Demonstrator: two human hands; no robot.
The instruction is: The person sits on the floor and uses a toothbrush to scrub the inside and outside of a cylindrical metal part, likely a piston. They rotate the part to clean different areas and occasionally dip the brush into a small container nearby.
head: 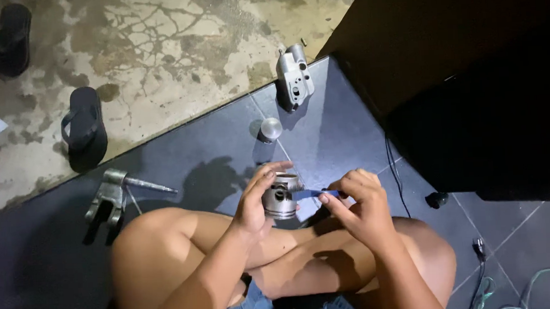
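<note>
Piston [281, 197]: grey metal, short cylinder with a side hole, held above the crossed legs of a person seated on the dark tiled floor [324, 140]. Left hand [255, 201] curls round it, thumb over the top rim, fingers closed on the far wall; it carries the whole weight. Right hand [358, 200] is pinched shut on a small blue strip [311, 194] whose free end touches the piston's side near the hole.

Risks, as judged from this view:
- The piston rests on fingertips only, with nothing beneath but knees and hard tile. A push from the strip could roll it out of the grip; a fall would likely dent the skirt.
- The strip is thin and held at its end; it may buckle or slip off the curved wall.
- Light is poor and the hands cast a shadow on the work, so a slip may go unnoticed.

Nearby on the floor: a small round-headed part [270, 129], a cast metal housing [294, 76], a forked metal piece with a rod [111, 195], a black cable [394, 168]. Two sandals [85, 126] lie on the concrete beyond.
</note>
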